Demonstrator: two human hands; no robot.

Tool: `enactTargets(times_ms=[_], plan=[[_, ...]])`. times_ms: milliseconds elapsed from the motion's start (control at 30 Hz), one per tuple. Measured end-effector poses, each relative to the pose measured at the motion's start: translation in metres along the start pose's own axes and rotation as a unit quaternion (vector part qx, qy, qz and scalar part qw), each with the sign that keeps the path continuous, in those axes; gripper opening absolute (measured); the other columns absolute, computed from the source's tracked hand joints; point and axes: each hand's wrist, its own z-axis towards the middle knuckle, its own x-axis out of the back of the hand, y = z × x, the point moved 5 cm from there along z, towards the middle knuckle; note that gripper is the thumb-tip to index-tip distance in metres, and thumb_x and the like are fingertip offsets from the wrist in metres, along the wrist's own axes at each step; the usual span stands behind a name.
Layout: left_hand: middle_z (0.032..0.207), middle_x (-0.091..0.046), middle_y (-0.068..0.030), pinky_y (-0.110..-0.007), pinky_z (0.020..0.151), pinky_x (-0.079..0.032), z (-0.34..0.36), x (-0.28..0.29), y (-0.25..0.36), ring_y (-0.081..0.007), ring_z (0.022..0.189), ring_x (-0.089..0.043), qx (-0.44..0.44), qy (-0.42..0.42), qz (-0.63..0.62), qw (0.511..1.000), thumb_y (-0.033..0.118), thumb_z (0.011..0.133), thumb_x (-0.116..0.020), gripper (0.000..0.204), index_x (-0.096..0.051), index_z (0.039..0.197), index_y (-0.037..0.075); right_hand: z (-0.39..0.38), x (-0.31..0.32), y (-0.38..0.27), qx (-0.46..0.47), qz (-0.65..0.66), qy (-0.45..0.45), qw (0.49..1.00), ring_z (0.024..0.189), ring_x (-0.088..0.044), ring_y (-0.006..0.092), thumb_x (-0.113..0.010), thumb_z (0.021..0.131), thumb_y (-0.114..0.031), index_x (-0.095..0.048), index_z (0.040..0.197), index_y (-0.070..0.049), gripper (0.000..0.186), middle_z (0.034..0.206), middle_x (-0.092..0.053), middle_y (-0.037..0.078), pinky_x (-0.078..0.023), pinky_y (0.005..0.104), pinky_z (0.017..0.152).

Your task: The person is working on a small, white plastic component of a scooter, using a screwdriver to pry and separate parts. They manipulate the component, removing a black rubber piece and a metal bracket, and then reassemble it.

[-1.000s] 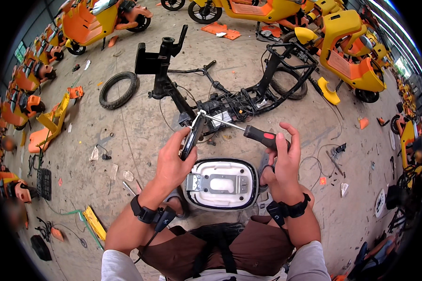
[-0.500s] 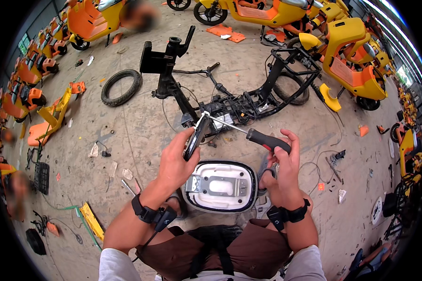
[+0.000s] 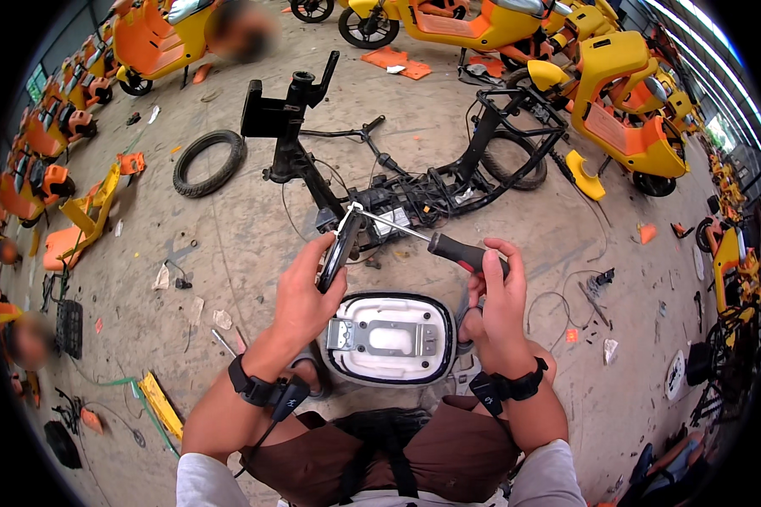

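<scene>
My left hand (image 3: 309,287) grips a narrow, glossy black part (image 3: 338,252) with a white piece (image 3: 352,212) at its upper end. My right hand (image 3: 499,300) is closed around the black-and-red handle of a screwdriver (image 3: 457,252); its metal shaft points up-left, the tip at the white piece. Below both hands, between my feet, lies a rounded pad (image 3: 427,363) with a white underside, black rim and metal brackets. Just beyond my hands lies a stripped black scooter frame (image 3: 482,177) with wiring.
Yellow-and-orange scooters (image 3: 617,127) stand around the back and sides. A loose tyre (image 3: 193,160), a yellow curved panel (image 3: 588,173), a yellow strip (image 3: 161,401), cables and scraps lie on the concrete floor (image 3: 228,220). Another person's leg (image 3: 681,460) shows at lower right.
The screwdriver handle has turned in my right fingers, its red patch moving from the upper side to underneath. The whole view has shifted slightly; my left hand still holds the black part.
</scene>
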Motion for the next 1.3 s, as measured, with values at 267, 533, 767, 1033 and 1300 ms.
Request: enactTargets(times_ms=[267, 533, 767, 1033, 1300], plan=[[0.108, -0.066, -0.0138, -0.033, 0.065, -0.053, 0.001, 0.003, -0.001, -0.0221, 0.077, -0.065, -0.005, -0.006, 0.002, 1.000, 0.005, 0.082, -0.071, 0.048, -0.054, 0.127, 0.003, 0.000, -0.001, 0.000, 0.037, -0.031, 0.008, 0.999, 0.058, -0.053, 0.0071, -0.049, 0.103, -0.025, -0.045, 0.130, -0.006, 0.034, 0.077, -0.059, 0.005, -0.043, 0.0192, 0.048], [0.118, -0.064, -0.0149, -0.034, 0.081, -0.053, 0.004, -0.001, -0.002, -0.0230, 0.099, -0.066, 0.018, -0.032, 0.008, 0.999, 0.004, 0.084, -0.069, 0.049, -0.052, 0.131, 0.002, 0.004, 0.004, 0.006, 0.026, 0.043, -0.011, 0.999, 0.067, -0.051, 0.0051, -0.059, 0.094, -0.013, -0.043, 0.133, -0.007, 0.042, 0.093, -0.057, 0.004, -0.045, 0.0201, 0.052], [0.125, -0.058, -0.0103, -0.022, 0.052, -0.049, 0.000, -0.006, -0.024, -0.0094, 0.072, -0.060, 0.020, -0.034, -0.026, 0.999, -0.003, 0.088, -0.062, 0.054, -0.044, 0.138, 0.005, 0.012, 0.005, 0.014, 0.005, 0.072, -0.010, 0.997, 0.065, -0.052, 0.0058, -0.054, 0.101, -0.030, -0.049, 0.122, -0.007, 0.032, 0.079, -0.057, 0.000, -0.038, 0.0225, 0.045], [0.115, -0.064, -0.0147, -0.032, 0.078, -0.051, 0.001, -0.009, 0.001, -0.0210, 0.100, -0.063, 0.073, -0.032, -0.063, 0.995, -0.004, 0.084, -0.065, 0.048, -0.052, 0.130, 0.001, 0.006, 0.011, 0.004, -0.022, 0.060, 0.000, 0.998, 0.064, -0.049, 0.0045, -0.060, 0.098, -0.025, -0.049, 0.123, -0.007, 0.033, 0.078, -0.057, 0.000, -0.040, 0.0216, 0.056], [0.120, -0.060, -0.0125, -0.024, 0.056, -0.050, -0.001, 0.002, -0.011, -0.0121, 0.074, -0.061, 0.008, -0.015, -0.031, 0.999, -0.004, 0.087, -0.063, 0.050, -0.048, 0.134, 0.002, 0.008, -0.002, 0.005, -0.033, 0.045, -0.009, 0.998, 0.057, -0.050, 0.0057, -0.057, 0.100, -0.030, -0.049, 0.121, -0.006, 0.033, 0.076, -0.058, 0.003, -0.039, 0.0214, 0.049]])
